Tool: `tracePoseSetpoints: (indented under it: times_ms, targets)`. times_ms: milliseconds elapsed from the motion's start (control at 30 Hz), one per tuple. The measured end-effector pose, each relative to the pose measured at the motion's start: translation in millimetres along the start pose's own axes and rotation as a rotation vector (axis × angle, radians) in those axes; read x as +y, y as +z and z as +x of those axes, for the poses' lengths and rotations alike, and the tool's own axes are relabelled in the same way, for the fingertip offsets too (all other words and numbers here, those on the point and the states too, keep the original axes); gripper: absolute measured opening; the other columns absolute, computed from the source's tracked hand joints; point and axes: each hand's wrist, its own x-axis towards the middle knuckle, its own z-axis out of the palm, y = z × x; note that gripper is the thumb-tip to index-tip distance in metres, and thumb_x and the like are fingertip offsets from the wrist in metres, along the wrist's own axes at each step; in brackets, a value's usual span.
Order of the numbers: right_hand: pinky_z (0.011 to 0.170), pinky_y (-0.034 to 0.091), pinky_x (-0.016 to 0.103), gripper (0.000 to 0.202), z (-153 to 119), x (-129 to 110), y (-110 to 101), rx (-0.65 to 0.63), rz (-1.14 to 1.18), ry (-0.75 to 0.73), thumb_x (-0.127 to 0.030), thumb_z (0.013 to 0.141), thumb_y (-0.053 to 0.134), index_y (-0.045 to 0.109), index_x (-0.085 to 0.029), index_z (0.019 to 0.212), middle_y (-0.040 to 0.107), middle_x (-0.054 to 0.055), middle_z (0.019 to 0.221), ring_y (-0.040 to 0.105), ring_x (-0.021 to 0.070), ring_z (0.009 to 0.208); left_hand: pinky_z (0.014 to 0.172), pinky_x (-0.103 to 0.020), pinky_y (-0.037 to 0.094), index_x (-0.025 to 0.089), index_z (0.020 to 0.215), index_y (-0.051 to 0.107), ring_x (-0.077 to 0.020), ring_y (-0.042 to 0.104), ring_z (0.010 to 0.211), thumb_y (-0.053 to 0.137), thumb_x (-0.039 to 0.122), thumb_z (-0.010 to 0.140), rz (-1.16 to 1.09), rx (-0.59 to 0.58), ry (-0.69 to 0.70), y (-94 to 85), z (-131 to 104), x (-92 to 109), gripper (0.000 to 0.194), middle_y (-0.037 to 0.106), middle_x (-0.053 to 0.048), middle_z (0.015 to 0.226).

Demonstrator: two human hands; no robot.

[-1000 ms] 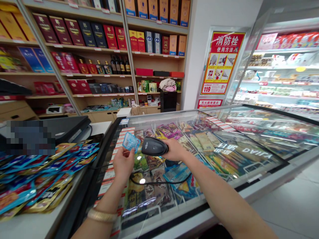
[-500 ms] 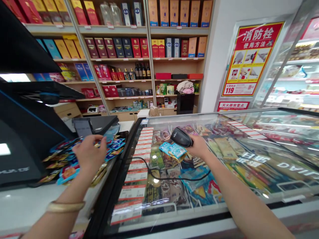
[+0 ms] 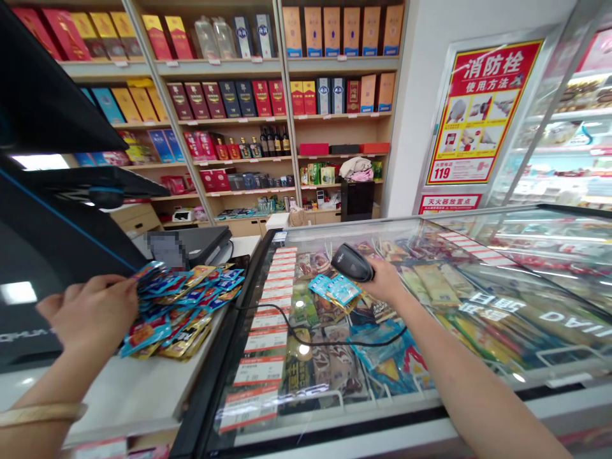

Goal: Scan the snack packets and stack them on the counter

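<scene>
My left hand [image 3: 95,309] is at the left edge of a heap of small snack packets [image 3: 191,299], blue, gold and red, on the white counter. Its thumb and fingertips pinch a shiny snack packet [image 3: 150,273] at the top of the heap. In my right hand [image 3: 385,280] is a black barcode scanner [image 3: 352,262], held above the glass top of a freezer and pointing left. Just below the scanner, a few blue and gold packets [image 3: 342,290] lie on the glass. The scanner's black cable [image 3: 329,344] loops across the lid.
A black checkout screen [image 3: 57,83] and its stand fill the left side. The chest freezer [image 3: 306,440] holds packaged ices, with price tags [image 3: 261,370] along its left side. Behind are shelves [image 3: 224,124] of boxes and bottles. A red poster [image 3: 482,115] hangs on the wall.
My left hand has moved left from above the heap to its left edge, and its fingers have closed on a packet. My right hand keeps the scanner in nearly the same place.
</scene>
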Motion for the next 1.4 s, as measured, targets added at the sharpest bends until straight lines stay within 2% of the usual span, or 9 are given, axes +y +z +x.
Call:
tracePoseSetpoints:
  times_ms: [167,333,433,567,800,933,1067,1233,1400]
  targets:
    - [0.071,0.048,0.029,0.031,1,0,-3,0.030,0.011,0.014,-0.033,0.070,0.070,0.073,-0.022,0.099,0.077,0.007,0.091,0.072,0.0273,0.087,0.107,-0.070,0.027,0.027,0.094,0.065,-0.0421,0.044,0.132,0.036,0.048,0.087,0.241,0.104,0.073,10.2,-20,24,0.037,0.060,-0.006,0.132]
    - [0.075,0.050,0.029,0.037,4,-1,-6,0.062,0.035,0.054,-0.037,0.071,0.073,0.072,-0.022,0.104,0.077,0.008,0.097,0.072,0.0267,0.091,0.103,-0.063,0.037,0.026,0.108,0.066,-0.0405,0.051,0.124,0.045,0.050,0.084,0.123,0.036,0.195,56.3,-32,64,0.040,0.062,-0.012,0.124]
    - [0.077,0.050,0.030,0.036,5,-1,-7,0.077,0.032,0.076,-0.039,0.070,0.074,0.072,-0.022,0.102,0.077,0.008,0.099,0.071,0.0272,0.094,0.094,-0.052,0.048,0.023,0.101,0.069,-0.0345,0.062,0.106,0.053,0.048,0.077,-0.034,-0.173,0.272,99.3,-50,101,0.038,0.068,-0.012,0.109]
    - [0.076,0.050,0.029,0.033,5,-1,-6,0.079,0.013,0.073,-0.039,0.070,0.074,0.072,-0.022,0.099,0.077,0.008,0.097,0.071,0.0266,0.093,0.095,-0.042,0.047,0.026,0.102,0.071,-0.0296,0.063,0.109,0.062,0.046,0.077,-0.134,-0.522,0.309,148.6,-95,162,0.033,0.070,-0.009,0.115]
    - [0.071,0.046,0.027,0.028,6,-2,-8,0.057,0.000,0.069,-0.039,0.073,0.071,0.070,-0.022,0.096,0.076,0.006,0.090,0.070,0.0255,0.088,0.103,-0.051,0.038,0.025,0.123,0.065,-0.0393,0.047,0.130,0.069,0.059,0.071,0.042,-0.776,0.239,188.4,-140,230,0.062,0.057,-0.018,0.138]
    - [0.070,0.045,0.027,0.024,7,-3,-9,0.028,-0.007,0.084,-0.040,0.074,0.069,0.069,-0.023,0.091,0.075,0.006,0.088,0.070,0.0253,0.085,0.101,-0.050,0.040,0.024,0.119,0.066,-0.0400,0.048,0.130,0.076,0.052,0.065,0.066,-0.831,0.193,193.1,-138,232,0.061,0.057,-0.018,0.137]
    - [0.071,0.046,0.028,0.027,7,-5,-10,0.014,0.001,0.077,-0.039,0.074,0.069,0.069,-0.023,0.095,0.075,0.006,0.091,0.071,0.0264,0.089,0.090,-0.041,0.046,0.022,0.108,0.065,-0.0333,0.061,0.110,0.076,0.040,0.066,-0.078,-0.749,0.187,185.2,-131,220,0.047,0.068,-0.014,0.112]
    - [0.075,0.047,0.029,0.032,5,-7,-8,-0.013,-0.015,0.068,-0.031,0.071,0.070,0.069,-0.023,0.102,0.076,0.006,0.099,0.070,0.0272,0.095,0.064,-0.031,0.047,0.023,0.084,0.060,-0.0204,0.063,0.067,0.069,0.038,0.068,-0.352,-0.759,-0.007,162.7,-113,185,0.024,0.068,-0.002,0.076]
    - [0.076,0.048,0.029,0.032,5,-9,-5,-0.082,-0.030,0.055,-0.027,0.072,0.069,0.070,-0.022,0.104,0.076,0.007,0.100,0.070,0.0263,0.095,0.069,-0.032,0.051,0.022,0.079,0.056,-0.0221,0.066,0.077,0.072,0.051,0.056,-0.633,-0.569,-0.252,140.2,-93,144,0.040,0.070,-0.002,0.080]
